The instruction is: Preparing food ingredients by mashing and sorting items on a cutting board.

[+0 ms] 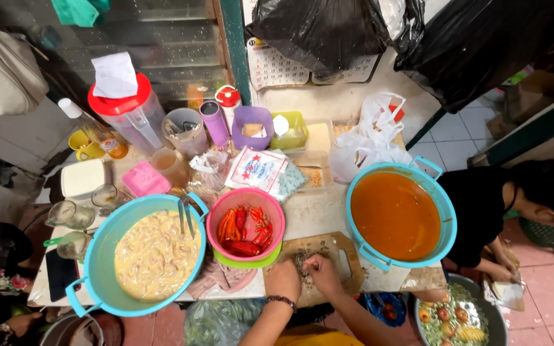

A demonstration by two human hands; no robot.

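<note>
- My left hand (283, 279) and right hand (323, 274) sit side by side on the wooden board (341, 251) at the near edge of the table (309, 214), fingers curled down over a small heap of chopped bits (302, 259).
- Both hands are pinched together over that heap; the bits are too small for me to tell what they are, or whether either hand has truly closed on any of them or on a tool.
- The heap lies at the middle of the board, just under my fingertips and touching them.
- I judge the bits light, loose and probably damp, so they would scatter or stick to the skin; the best hold looks like a soft gather from both sides, cupped, not a hard squeeze.
- The board itself looks stiff and flat; its handle end points right, towards the orange-sauce basin (397, 214).
- Just left of my left hand stands a pink bowl (246, 224) of red chillies (245, 232), nested in a green bowl (246, 261).
- Further left is a blue basin (142, 253) of pale creamy mix, with metal tongs (186, 214) resting on its rim.
- Behind are a red-lidded jug (129, 112), a purple tub (252, 127), a printed packet (256, 170) and a white plastic bag (373, 138).
- Another person (514, 205) in black bends at the right, hands low by the floor, well apart from mine.
</note>
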